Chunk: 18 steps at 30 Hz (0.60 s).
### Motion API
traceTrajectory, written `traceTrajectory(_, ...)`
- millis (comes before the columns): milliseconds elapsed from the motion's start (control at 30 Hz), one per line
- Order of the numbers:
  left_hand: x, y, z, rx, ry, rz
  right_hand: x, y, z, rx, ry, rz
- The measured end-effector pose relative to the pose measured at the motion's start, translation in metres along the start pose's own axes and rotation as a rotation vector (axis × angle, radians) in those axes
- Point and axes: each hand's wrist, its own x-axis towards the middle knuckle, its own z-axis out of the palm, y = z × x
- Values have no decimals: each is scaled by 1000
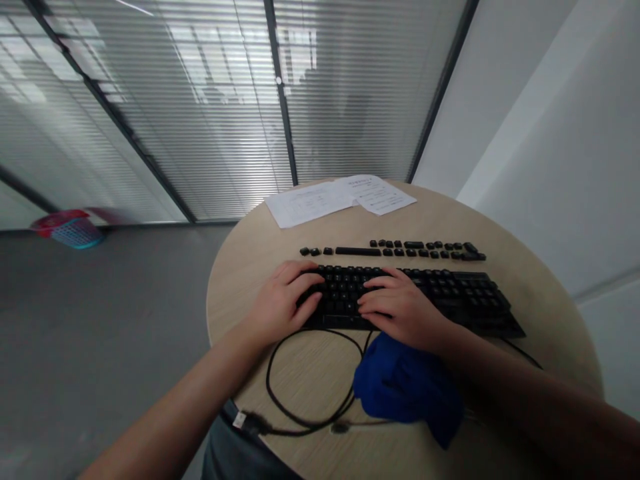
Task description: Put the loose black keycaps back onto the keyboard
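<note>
A black computer keyboard [345, 308] lies across the round table. My left hand [280, 300] rests at its left end, thumb and fingers apart over the keys there. Over the middle keys is my right hand [403, 310], its fingers spread and touching the key area; no separate thing shows in it. Loose black keycaps [411, 253], with a long space bar [357, 251] among them, form two rows behind the keyboard. Below my right wrist sits a bunched blue cloth [405, 380]. What the fingertips press on is partly hidden.
A looped black cable [270, 383] lies in front of the keyboard, its USB plug [240, 419] at the near table edge. Printed paper sheets [320, 202] lie at the back of the wooden table [235, 267]. A red and blue basket [75, 231] stands on the floor.
</note>
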Motion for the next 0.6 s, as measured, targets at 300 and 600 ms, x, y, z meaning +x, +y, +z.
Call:
traceTrajectory(300, 0, 2, -3, -102, -26, -36, 1, -1, 0, -34, -3, -23)
traceTrajectory(600, -1, 1, 2, -154, -84, -11, 3, -2, -4, -28, 25, -9)
